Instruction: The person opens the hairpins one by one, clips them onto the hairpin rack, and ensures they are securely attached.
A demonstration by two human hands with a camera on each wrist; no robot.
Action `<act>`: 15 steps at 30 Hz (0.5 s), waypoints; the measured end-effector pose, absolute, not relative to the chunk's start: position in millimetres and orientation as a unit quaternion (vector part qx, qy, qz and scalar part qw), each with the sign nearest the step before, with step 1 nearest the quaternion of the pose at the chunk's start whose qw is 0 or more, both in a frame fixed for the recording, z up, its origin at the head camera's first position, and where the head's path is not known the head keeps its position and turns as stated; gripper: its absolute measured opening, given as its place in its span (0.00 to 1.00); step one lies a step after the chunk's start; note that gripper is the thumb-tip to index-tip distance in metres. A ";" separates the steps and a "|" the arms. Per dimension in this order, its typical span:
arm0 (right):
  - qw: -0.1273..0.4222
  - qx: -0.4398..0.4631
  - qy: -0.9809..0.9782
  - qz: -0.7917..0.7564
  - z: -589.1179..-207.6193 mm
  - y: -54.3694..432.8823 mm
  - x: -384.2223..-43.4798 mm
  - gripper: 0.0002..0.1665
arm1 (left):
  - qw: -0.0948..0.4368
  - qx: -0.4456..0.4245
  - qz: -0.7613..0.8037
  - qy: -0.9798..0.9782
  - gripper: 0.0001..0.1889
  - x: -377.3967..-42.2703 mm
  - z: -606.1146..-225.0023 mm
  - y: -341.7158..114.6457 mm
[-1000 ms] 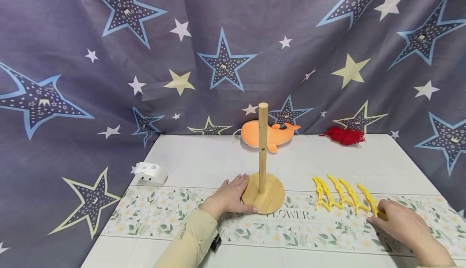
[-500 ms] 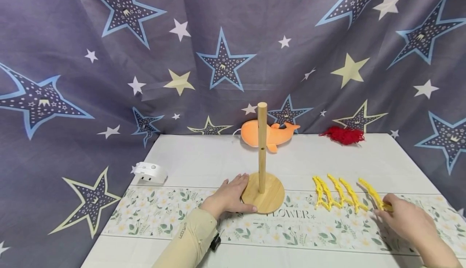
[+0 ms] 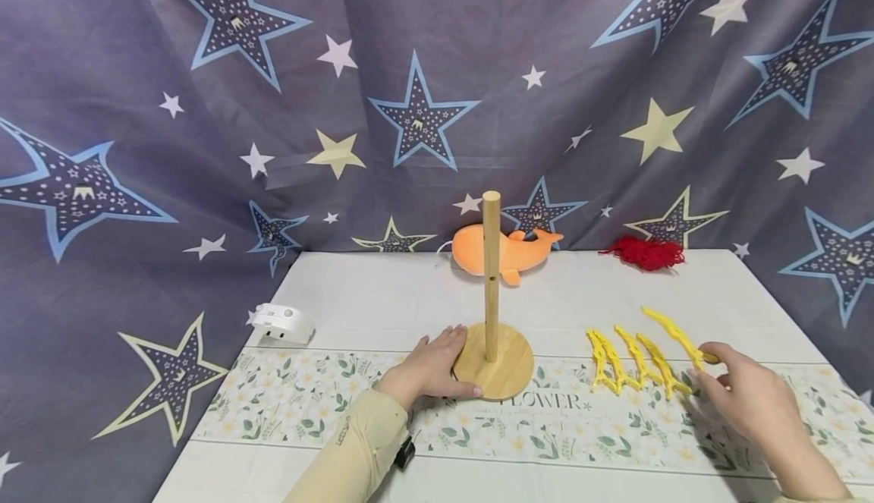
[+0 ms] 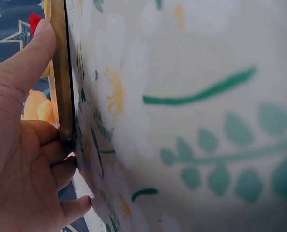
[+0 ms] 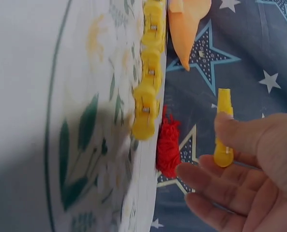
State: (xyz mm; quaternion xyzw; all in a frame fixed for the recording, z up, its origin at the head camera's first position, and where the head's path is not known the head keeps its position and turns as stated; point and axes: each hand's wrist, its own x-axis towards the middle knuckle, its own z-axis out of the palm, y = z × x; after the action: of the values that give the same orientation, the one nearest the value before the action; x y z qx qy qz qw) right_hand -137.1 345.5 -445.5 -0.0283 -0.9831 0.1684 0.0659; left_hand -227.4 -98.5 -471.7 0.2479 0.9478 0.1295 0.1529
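My left hand [image 3: 433, 366] holds the left rim of a round wooden base [image 3: 508, 381], fingers at its back-left edge and thumb at its front. From that base an upright wooden post [image 3: 492, 283] rises. On the right, my right hand [image 3: 747, 397] pinches one yellow plastic clip [image 3: 672, 328] between thumb and fingers; the right wrist view shows that clip [image 5: 224, 101] raised off the table. Several more yellow clips [image 3: 631, 355] stand in a row on the cloth to the left of this hand, and small metal springs show on them in the right wrist view.
An orange whale plush [image 3: 471, 251] lies at the back, behind the post. Red yarn [image 3: 645, 254] is bunched at the back right. A white curved device [image 3: 283, 325] stands on the left. A floral runner [image 3: 328, 397] crosses the white table, with a starry curtain [image 3: 437, 33] behind.
My right hand has lifted the rightmost yellow clip away from the row, first drawing it rightward, then raising it with its far end swinging left. My left hand and the stand have stayed put.
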 end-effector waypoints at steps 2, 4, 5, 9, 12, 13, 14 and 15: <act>0.079 -0.021 -0.981 0.176 -445.8 340.2 -138.0 0.28 | 0.153 0.248 0.131 0.948 0.59 -227.2 -470.8 -98.5; 0.101 -0.015 -0.978 0.184 -448.3 334.3 -138.5 0.27 | 0.154 0.248 0.132 0.947 0.59 -227.4 -471.1 -98.6; 0.111 -0.010 -0.976 0.187 -449.5 331.2 -138.4 0.26 | 0.154 0.247 0.132 0.948 0.59 -227.6 -471.4 -98.7; 0.146 0.007 -0.968 0.204 -454.7 322.0 -138.8 0.24 | 0.159 0.242 0.132 0.948 0.59 -228.2 -472.4 -98.5; 0.148 0.011 -0.964 0.220 -455.9 315.8 -139.6 0.23 | 0.163 0.239 0.132 0.948 0.59 -228.0 -472.0 -98.3; 0.147 0.012 -0.963 0.225 -455.8 313.5 -139.9 0.23 | 0.163 0.239 0.132 0.948 0.59 -227.7 -471.5 -98.3; 0.144 0.011 -0.962 0.230 -455.4 311.3 -140.4 0.23 | 0.164 0.238 0.132 0.948 0.59 -227.6 -471.3 -98.2; 0.141 0.009 -0.962 0.235 -454.7 309.4 -140.9 0.24 | 0.164 0.239 0.134 0.948 0.59 -227.4 -470.9 -98.3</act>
State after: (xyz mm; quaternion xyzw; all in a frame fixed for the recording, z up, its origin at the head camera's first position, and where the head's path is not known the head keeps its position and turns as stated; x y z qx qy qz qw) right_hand -140.9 309.4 -454.7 0.0094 -0.9617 0.2353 0.1406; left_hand -227.4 -98.3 -470.9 0.2389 0.9477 0.1335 0.1644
